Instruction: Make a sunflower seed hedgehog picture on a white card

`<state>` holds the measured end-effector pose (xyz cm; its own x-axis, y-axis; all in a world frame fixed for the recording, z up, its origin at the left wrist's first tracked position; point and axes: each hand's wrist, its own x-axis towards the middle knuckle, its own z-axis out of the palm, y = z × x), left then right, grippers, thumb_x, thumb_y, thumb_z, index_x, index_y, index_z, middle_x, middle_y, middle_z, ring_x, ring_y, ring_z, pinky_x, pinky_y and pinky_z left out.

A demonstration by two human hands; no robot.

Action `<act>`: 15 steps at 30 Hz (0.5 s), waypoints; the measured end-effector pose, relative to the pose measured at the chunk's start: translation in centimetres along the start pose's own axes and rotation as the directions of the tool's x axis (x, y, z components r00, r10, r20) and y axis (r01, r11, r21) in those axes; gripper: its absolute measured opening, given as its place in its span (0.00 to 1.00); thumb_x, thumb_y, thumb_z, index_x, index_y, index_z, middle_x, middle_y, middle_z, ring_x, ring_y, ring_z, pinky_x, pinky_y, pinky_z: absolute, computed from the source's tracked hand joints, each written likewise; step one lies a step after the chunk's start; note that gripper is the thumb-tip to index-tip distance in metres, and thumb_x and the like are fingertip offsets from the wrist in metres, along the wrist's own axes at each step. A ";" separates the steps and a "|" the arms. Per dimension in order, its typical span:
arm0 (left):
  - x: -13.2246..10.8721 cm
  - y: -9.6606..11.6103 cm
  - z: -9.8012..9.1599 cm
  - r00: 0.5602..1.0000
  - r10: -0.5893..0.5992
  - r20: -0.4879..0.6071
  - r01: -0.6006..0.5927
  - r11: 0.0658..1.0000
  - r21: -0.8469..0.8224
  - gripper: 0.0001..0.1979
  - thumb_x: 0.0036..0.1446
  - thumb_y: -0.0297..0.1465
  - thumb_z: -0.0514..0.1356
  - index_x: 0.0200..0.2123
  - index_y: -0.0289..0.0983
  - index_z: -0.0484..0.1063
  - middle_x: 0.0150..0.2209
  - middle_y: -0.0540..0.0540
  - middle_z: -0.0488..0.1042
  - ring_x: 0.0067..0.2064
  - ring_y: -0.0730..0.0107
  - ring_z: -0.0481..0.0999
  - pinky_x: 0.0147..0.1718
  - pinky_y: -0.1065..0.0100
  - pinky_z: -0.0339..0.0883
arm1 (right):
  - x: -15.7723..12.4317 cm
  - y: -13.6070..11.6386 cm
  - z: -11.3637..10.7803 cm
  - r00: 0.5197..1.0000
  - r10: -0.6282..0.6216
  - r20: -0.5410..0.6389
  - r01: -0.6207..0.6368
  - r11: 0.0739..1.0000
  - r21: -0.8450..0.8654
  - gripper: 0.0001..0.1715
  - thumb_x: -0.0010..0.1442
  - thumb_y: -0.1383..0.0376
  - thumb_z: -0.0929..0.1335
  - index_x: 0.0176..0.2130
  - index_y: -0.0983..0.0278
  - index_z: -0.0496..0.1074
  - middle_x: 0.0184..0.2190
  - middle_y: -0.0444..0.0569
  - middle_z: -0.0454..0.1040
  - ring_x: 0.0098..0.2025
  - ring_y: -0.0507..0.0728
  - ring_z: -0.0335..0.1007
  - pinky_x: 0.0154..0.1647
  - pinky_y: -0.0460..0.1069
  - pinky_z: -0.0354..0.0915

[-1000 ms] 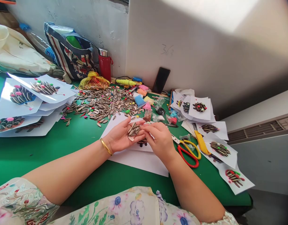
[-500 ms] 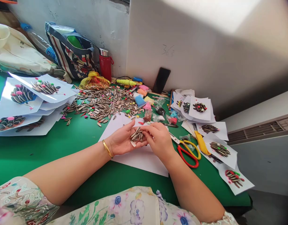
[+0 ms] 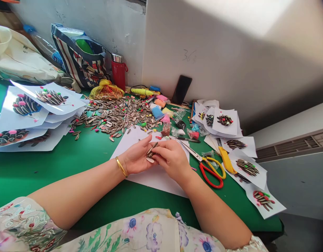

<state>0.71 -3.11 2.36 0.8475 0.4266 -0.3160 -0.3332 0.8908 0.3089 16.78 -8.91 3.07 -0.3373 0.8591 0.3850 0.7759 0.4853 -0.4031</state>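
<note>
My left hand (image 3: 136, 158) is cupped palm up over a white sheet of paper (image 3: 151, 176) and holds a small heap of striped sunflower seeds (image 3: 151, 152). A gold bangle sits on that wrist. My right hand (image 3: 171, 158) lies against the left palm, its fingers curled and pinching at the seeds there. Both hands hover just above the green table (image 3: 58, 164).
A big pile of sunflower seeds (image 3: 116, 117) and coloured clay bits lies behind the paper. Red-and-yellow scissors (image 3: 208, 166) are right of my hands. Finished seed pictures (image 3: 32, 105) are stacked left and right. Bags, a red flask (image 3: 118, 71) and a phone (image 3: 180, 89) line the wall.
My right hand has slid left over the left palm and covers most of the seeds. Both hands have drifted slightly toward me.
</note>
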 end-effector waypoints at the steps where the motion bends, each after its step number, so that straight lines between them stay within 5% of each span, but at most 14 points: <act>1: 0.0 0.0 0.0 1.000 -0.006 -0.006 0.006 1.000 -0.007 0.26 0.70 0.45 0.45 0.33 0.32 0.72 0.25 0.46 0.67 0.23 0.75 0.66 0.22 0.74 0.64 | 0.0 0.0 0.2 1.000 0.003 0.002 -0.003 1.000 -0.004 0.09 0.65 0.64 0.68 0.43 0.58 0.78 0.42 0.49 0.78 0.44 0.58 0.68 0.46 0.54 0.62; 6: -0.1 0.0 0.2 1.000 -0.020 -0.004 0.020 1.000 -0.022 0.25 0.70 0.44 0.46 0.35 0.30 0.73 0.24 0.46 0.67 0.21 0.76 0.67 0.20 0.75 0.63 | 0.0 -0.2 0.3 0.998 -0.011 -0.054 0.013 1.000 0.020 0.10 0.66 0.66 0.66 0.39 0.59 0.77 0.41 0.50 0.78 0.44 0.58 0.69 0.46 0.54 0.63; 10: -0.3 0.6 0.3 1.000 -0.010 -0.010 0.010 1.000 -0.016 0.26 0.70 0.44 0.45 0.46 0.29 0.73 0.34 0.38 0.76 0.36 0.62 0.79 0.35 0.65 0.75 | 0.0 0.2 -1.0 0.979 0.003 -0.205 0.029 0.988 0.153 0.08 0.65 0.68 0.65 0.40 0.60 0.75 0.41 0.49 0.79 0.44 0.57 0.71 0.47 0.53 0.65; 13: -0.3 1.6 0.1 0.990 0.098 -0.104 -0.105 0.993 -0.058 0.26 0.70 0.43 0.45 0.52 0.29 0.70 0.48 0.32 0.76 0.50 0.54 0.78 0.47 0.59 0.75 | -0.1 1.4 -2.5 0.953 0.198 -0.230 -0.161 0.972 0.170 0.08 0.64 0.68 0.66 0.40 0.60 0.75 0.37 0.47 0.78 0.39 0.56 0.72 0.42 0.51 0.66; 15: -0.2 2.4 -0.1 0.965 0.187 -0.185 -0.205 0.975 -0.083 0.24 0.70 0.42 0.46 0.52 0.29 0.70 0.51 0.31 0.75 0.53 0.54 0.77 0.50 0.57 0.74 | -0.1 2.3 -3.4 0.941 0.317 -0.115 -0.306 0.946 0.107 0.08 0.62 0.68 0.66 0.39 0.60 0.75 0.37 0.47 0.79 0.38 0.56 0.72 0.39 0.49 0.65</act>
<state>-0.28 -1.00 3.11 0.6786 0.6073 -0.4131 -0.5333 0.7941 0.2914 20.40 -8.47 4.89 -0.0103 0.9440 0.3298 0.7799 0.2140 -0.5882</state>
